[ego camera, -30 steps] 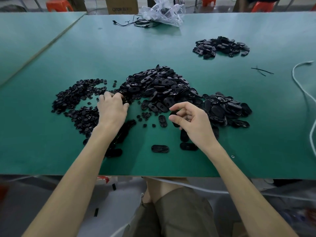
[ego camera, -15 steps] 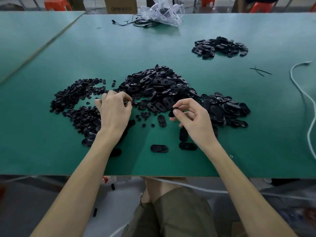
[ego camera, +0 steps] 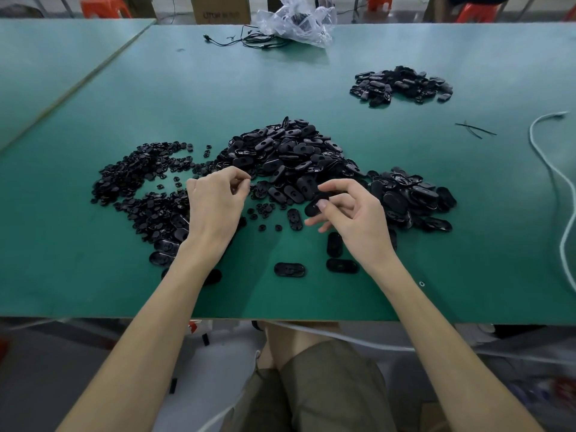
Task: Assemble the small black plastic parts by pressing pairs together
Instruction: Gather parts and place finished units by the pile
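Observation:
A big heap of black oval shells (ego camera: 290,154) lies mid-table, spreading to the right (ego camera: 411,194). Left of it is a spread of small black round pieces (ego camera: 137,173). My right hand (ego camera: 355,216) pinches one black oval shell (ego camera: 313,206) between thumb and fingers, just in front of the heap. My left hand (ego camera: 215,204) hovers at the heap's left edge with its fingertips curled together; whether a small piece is between them is too small to tell. Three single oval shells (ego camera: 290,269) lie near the front edge.
A separate pile of black oval parts (ego camera: 402,85) sits at the back right. A clear plastic bag (ego camera: 296,23) and a black cable (ego camera: 246,42) lie at the far edge. A white cord (ego camera: 548,169) runs down the right side. The green table (ego camera: 467,244) ends near my lap.
My right hand has picked an oval shell out of the heap and lifted it slightly. My left hand has drawn back from the small pieces and turned its fingertips right, toward the heap.

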A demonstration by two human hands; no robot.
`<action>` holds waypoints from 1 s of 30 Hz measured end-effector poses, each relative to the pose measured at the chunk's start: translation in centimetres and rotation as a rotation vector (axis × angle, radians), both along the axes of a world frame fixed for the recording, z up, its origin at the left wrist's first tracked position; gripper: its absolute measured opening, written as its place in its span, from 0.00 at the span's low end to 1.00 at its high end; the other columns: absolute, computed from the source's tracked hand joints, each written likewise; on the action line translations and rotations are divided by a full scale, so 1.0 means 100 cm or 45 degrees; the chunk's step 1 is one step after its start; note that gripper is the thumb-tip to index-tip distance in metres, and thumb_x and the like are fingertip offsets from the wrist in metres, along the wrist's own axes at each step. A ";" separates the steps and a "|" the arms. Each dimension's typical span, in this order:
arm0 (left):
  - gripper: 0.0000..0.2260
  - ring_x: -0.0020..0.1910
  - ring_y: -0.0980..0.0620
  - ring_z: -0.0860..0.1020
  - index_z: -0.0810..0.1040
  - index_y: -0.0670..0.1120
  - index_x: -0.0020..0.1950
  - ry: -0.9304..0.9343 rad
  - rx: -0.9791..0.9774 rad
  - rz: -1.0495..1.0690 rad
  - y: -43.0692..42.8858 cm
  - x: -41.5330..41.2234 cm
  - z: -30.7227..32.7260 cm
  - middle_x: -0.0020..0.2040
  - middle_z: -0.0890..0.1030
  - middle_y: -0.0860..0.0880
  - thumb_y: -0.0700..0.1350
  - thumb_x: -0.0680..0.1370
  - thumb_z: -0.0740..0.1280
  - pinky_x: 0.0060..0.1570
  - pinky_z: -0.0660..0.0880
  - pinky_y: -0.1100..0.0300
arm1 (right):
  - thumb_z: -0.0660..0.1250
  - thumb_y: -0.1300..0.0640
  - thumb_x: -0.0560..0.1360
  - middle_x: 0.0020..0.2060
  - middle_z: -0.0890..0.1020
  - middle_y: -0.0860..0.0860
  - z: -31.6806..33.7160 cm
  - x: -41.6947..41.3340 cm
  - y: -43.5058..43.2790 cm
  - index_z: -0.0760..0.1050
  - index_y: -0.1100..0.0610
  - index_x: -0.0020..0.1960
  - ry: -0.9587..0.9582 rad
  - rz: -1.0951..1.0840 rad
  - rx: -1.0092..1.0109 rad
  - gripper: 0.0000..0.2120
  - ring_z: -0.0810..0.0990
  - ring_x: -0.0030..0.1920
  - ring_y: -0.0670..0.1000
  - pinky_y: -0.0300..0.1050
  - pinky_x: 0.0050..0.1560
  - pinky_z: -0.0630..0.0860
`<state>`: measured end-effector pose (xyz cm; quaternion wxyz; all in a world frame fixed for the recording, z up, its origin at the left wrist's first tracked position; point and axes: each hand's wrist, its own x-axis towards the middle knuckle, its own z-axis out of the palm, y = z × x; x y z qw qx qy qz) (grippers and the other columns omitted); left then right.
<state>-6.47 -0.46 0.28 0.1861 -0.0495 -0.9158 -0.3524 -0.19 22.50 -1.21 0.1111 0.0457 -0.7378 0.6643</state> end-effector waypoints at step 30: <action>0.09 0.40 0.58 0.82 0.86 0.47 0.61 0.050 -0.094 -0.058 0.001 0.007 -0.001 0.45 0.87 0.51 0.44 0.82 0.71 0.52 0.79 0.64 | 0.72 0.52 0.81 0.32 0.85 0.53 0.000 0.000 -0.001 0.82 0.57 0.44 -0.077 -0.036 0.102 0.10 0.82 0.26 0.53 0.37 0.27 0.73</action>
